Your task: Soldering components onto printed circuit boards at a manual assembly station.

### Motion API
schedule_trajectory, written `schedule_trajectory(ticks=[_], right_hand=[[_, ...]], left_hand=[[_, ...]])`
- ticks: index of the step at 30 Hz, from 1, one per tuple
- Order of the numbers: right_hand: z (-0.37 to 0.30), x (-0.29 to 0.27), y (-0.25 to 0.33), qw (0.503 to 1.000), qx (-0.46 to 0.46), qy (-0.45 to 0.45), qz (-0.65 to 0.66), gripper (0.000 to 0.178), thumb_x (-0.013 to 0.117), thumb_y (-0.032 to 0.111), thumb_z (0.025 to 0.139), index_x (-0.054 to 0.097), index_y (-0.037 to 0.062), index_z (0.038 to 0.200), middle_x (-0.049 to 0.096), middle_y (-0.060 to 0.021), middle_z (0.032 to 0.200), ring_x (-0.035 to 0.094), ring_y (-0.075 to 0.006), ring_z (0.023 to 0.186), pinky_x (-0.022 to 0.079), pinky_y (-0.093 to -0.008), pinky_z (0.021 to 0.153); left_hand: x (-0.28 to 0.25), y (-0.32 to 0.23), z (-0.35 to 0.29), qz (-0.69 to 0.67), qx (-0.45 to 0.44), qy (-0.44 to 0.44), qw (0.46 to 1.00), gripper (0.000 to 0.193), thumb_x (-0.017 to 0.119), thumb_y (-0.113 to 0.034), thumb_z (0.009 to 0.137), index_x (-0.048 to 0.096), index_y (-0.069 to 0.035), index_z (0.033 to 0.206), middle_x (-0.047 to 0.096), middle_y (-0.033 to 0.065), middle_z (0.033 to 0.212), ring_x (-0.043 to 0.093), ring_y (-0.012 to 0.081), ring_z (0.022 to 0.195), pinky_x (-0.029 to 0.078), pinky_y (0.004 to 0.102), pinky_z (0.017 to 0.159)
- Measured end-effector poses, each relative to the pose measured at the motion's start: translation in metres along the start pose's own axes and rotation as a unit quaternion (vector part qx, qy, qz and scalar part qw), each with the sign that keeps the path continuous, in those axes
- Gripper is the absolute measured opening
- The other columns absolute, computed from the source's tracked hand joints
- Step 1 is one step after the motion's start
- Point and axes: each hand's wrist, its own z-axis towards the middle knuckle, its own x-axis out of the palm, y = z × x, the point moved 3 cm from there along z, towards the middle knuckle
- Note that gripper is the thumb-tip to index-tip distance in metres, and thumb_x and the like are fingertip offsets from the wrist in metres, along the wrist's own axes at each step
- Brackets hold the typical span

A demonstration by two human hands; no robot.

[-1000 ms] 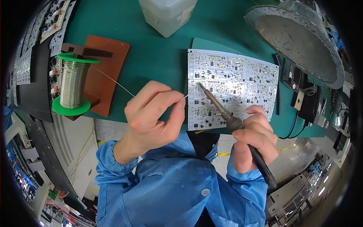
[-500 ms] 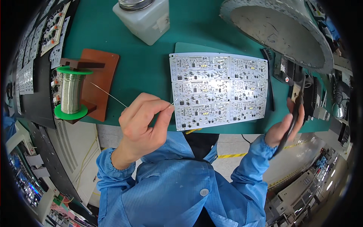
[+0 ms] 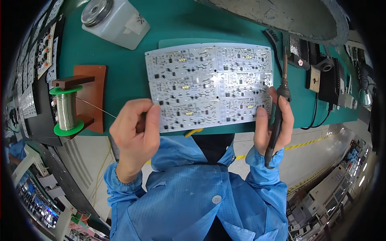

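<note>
A white circuit board panel point(image 3: 219, 80), made up of several repeated sections, lies before me on the green mat. My left hand point(image 3: 136, 130) is closed on the solder wire point(image 3: 95, 107), its fingertips at the panel's left edge. That wire runs from a spool point(image 3: 66, 110) with green flanges. On the other side, my right hand point(image 3: 277, 124) is wrapped around the dark handle of a soldering iron point(image 3: 276, 124), its tip pointing away from me. Thumb and fingers of this hand are by the panel's right edge; whether they grip it, I cannot tell.
The spool sits on a brown stand point(image 3: 98, 94). A white bottle with a metal lid point(image 3: 120, 26) stands at the far left. Beyond the panel on the right are a brush point(image 3: 273, 38) and a large grey hood point(image 3: 281, 18). More boards point(image 3: 46, 50) line the left.
My right hand has come leftward with the soldering iron to the panel's right edge. My left fingers have closed by the left edge. The whole view has shifted.
</note>
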Motion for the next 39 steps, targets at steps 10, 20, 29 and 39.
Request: schedule_trajectory(ticks=[10,20,29,39], right_hand=[[-0.005,-0.005,-0.002,0.998,-0.019,-0.053,0.026,0.044,0.064,0.015,0.086,0.051,-0.0026,0.123,0.064,-0.0245,0.109,0.058,-0.0338,0.098,0.042,-0.0426,0.092],[0.007,-0.028,0.036,0.993,-0.085,-0.013,0.08,0.03,0.066,0.032,0.08,0.066,0.0023,0.084,0.06,-0.0109,0.071,0.055,-0.025,0.065,0.043,-0.0506,0.081],[0.012,-0.03,0.049,0.996,-0.066,0.009,0.063,0.008,0.069,0.019,0.067,0.066,0.0123,0.07,0.046,0.0017,0.056,0.043,-0.0164,0.055,0.042,-0.0444,0.081],[0.016,-0.026,0.049,0.995,-0.074,0.047,0.046,0.012,0.068,0.021,0.059,0.069,0.0132,0.068,0.046,0.0029,0.056,0.043,-0.0157,0.054,0.042,-0.0429,0.081]], left_hand=[[0.003,-0.035,0.007,0.048,0.146,0.038,0.987,0.013,0.065,0.014,0.072,0.061,0.003,0.078,0.059,0.0062,0.065,0.051,0.0091,0.055,0.037,0.0206,0.047],[0.047,-0.061,0.001,0.021,0.209,0.153,0.966,0.022,0.072,0.01,0.063,0.067,0.0,0.081,0.061,0.0107,0.072,0.059,0.0195,0.057,0.044,0.0266,0.049],[0.064,-0.054,0.006,0.036,0.198,0.107,0.974,0.019,0.068,0.013,0.063,0.065,0.001,0.078,0.057,0.009,0.073,0.057,0.0192,0.057,0.044,0.0257,0.048],[0.063,-0.054,0.006,0.059,0.2,0.12,0.971,0.02,0.068,0.013,0.063,0.065,0.001,0.079,0.057,0.0086,0.073,0.057,0.0196,0.057,0.044,0.027,0.048]])
